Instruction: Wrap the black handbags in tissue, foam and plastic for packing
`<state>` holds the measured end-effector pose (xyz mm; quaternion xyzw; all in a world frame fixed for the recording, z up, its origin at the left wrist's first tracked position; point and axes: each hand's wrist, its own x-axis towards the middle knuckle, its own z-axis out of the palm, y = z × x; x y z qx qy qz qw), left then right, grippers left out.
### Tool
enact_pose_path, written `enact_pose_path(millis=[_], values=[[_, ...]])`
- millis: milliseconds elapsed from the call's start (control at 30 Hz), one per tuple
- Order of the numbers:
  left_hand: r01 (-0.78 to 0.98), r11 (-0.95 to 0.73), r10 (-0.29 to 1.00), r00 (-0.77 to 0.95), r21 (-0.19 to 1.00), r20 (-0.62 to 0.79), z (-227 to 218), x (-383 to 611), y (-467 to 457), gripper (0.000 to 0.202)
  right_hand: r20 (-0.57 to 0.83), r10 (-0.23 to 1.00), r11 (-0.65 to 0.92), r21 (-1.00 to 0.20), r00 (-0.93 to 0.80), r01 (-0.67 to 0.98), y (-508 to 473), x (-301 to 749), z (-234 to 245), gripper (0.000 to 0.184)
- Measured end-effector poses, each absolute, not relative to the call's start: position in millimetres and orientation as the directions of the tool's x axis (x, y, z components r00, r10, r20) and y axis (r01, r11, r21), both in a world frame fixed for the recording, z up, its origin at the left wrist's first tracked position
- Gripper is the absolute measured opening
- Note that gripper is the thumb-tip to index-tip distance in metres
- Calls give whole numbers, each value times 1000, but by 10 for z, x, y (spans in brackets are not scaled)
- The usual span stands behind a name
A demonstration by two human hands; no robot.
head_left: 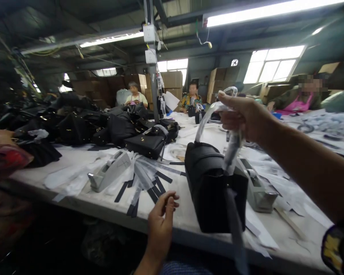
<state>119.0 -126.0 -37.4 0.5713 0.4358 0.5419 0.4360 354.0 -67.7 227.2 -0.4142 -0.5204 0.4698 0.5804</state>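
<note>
A black handbag (pixel 215 187) stands on the white table (pixel 83 172) in front of me. My right hand (pixel 242 116) is raised above it, closed on the bag's handle (pixel 208 114), which is wrapped in clear plastic film. My left hand (pixel 162 223) hovers at the table's near edge just left of the bag, fingers curled together in a loose pinch; whether anything is in them I cannot make out. Black and grey strips (pixel 145 181) lie fanned out just beyond the left hand.
Two grey tape dispensers (pixel 110 172) (pixel 256 187) sit either side of the bag. A heap of black bags (pixel 83 122) covers the far left of the table. Other people (pixel 192 100) sit at the far side. A post (pixel 152 76) rises mid-table.
</note>
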Motion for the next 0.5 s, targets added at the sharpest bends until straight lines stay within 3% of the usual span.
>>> enact_pose_path(millis=[100, 233, 367, 433, 500], values=[[229, -382, 908, -87, 895, 410, -284, 1049, -1056, 44, 269, 961, 275, -954, -71, 119, -566, 3625, 2522, 36], [400, -465, 856, -24, 790, 516, -287, 1044, -974, 61, 192, 975, 221, -881, -110, 418, -497, 3698, 2640, 33], [278, -321, 946, 41, 905, 323, -480, 1186, -1108, 60, 134, 977, 206, -771, -164, 602, -382, 3760, 2470, 57], [186, -216, 976, 75, 958, 205, -579, 1267, -1203, 51, 153, 972, 235, -700, -179, 675, -273, 3799, 2315, 43], [71, -105, 983, 159, 992, 93, -636, 1338, -1281, 43, 359, 930, 309, -641, -81, 702, -189, 3826, 2138, 30]])
